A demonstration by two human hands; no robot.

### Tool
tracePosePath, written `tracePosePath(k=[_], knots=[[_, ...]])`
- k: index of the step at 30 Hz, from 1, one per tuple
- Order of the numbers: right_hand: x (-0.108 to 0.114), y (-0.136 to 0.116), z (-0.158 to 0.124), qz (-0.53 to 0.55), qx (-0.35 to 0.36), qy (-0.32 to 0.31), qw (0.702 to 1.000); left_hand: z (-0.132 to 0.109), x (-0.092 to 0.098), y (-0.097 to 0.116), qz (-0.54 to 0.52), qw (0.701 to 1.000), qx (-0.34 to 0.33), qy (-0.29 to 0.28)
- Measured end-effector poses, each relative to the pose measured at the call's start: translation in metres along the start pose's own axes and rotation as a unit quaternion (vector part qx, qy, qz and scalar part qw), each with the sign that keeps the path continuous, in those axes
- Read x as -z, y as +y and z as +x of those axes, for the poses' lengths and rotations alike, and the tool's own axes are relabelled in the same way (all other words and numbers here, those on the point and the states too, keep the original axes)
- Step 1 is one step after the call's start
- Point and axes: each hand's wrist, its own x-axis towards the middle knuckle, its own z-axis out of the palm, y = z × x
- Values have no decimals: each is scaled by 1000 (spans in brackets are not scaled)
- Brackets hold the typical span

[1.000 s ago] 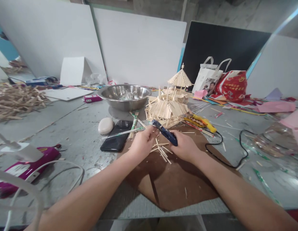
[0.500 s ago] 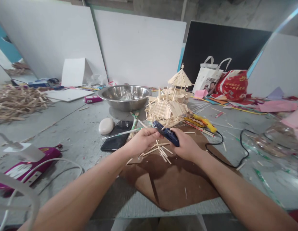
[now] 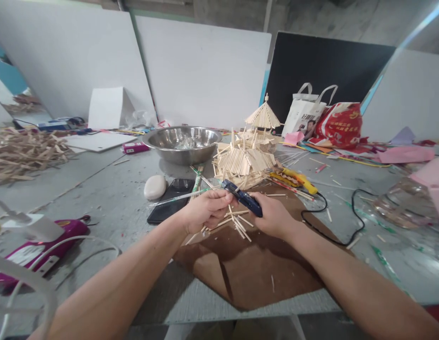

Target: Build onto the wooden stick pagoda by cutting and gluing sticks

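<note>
My right hand point(image 3: 276, 215) is wrapped round a dark blue hand tool point(image 3: 245, 200) that looks like pliers, its head pointing away to the left. Close against that head, my left hand point(image 3: 207, 208) is pinched shut; whatever is between its fingertips is too small and hidden to name. Below the hands, several thin wooden sticks point(image 3: 240, 227) lie crossed on a brown sheet point(image 3: 262, 274). Just beyond the tool stands a pavilion-like model point(image 3: 245, 161) built of sticks, with a pointed roof point(image 3: 263, 115) on the part behind.
A steel bowl point(image 3: 184, 156) holds clear plastic. Left of my hands are a black phone point(image 3: 166, 212) and a white oval case point(image 3: 155, 187). A yellow-handled corded tool point(image 3: 304, 182) lies right, its black cable trailing. A purple power strip point(image 3: 66, 233) and white cables sit near left.
My left hand has shifted slightly down and left along the tool's head, its fingers curling more. The tool and my right hand stay nearly in place; the view has moved a little.
</note>
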Motion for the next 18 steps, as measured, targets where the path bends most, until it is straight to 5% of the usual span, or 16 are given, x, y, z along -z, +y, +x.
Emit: tracePosePath(k=[6, 18], knots=[[2, 7, 3, 57, 7, -29, 998, 3, -5, -3, 67, 991, -65, 95], [13, 14, 6, 131, 135, -76, 979, 0, 3, -5, -18, 996, -6, -84]])
